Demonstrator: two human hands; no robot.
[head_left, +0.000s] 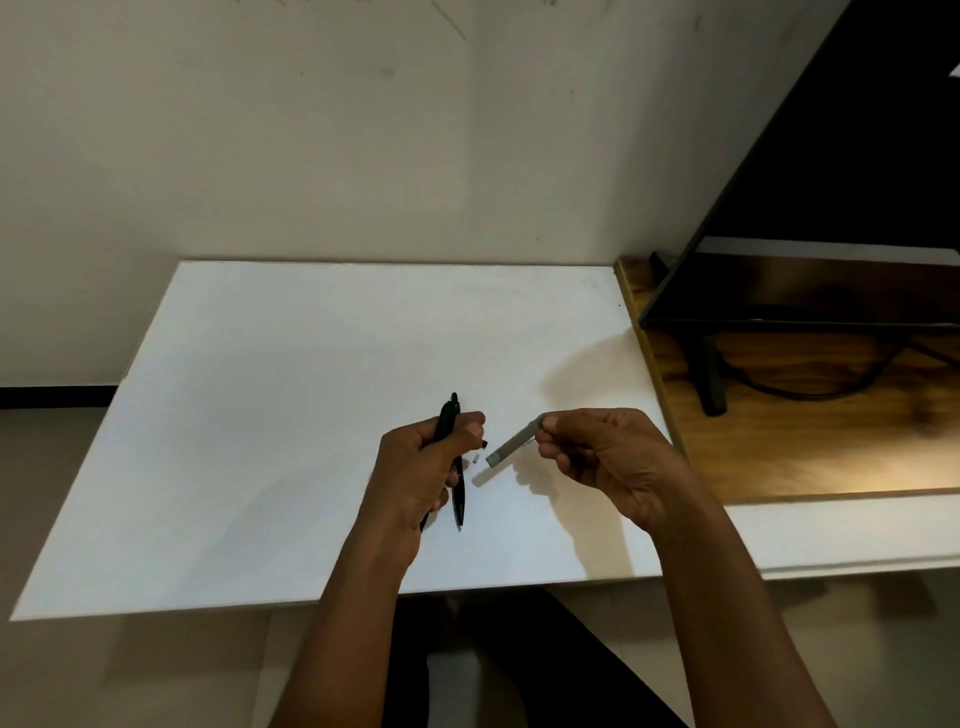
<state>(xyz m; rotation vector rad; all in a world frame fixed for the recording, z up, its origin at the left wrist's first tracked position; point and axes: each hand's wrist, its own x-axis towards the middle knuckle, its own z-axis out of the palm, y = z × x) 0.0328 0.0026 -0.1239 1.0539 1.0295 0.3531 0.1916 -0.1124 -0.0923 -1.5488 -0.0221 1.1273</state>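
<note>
Hands (421, 467) (608, 462) hold pen parts (445, 418) (511, 448) above white board (311, 389) beside wooden desk (779, 452).

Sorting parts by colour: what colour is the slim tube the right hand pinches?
The tube is grey; the head view shows it best.

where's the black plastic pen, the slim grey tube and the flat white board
black plastic pen (445, 421): head view, upper barrel
slim grey tube (510, 444): head view, mid-length
flat white board (363, 338): head view, bare far part
</note>
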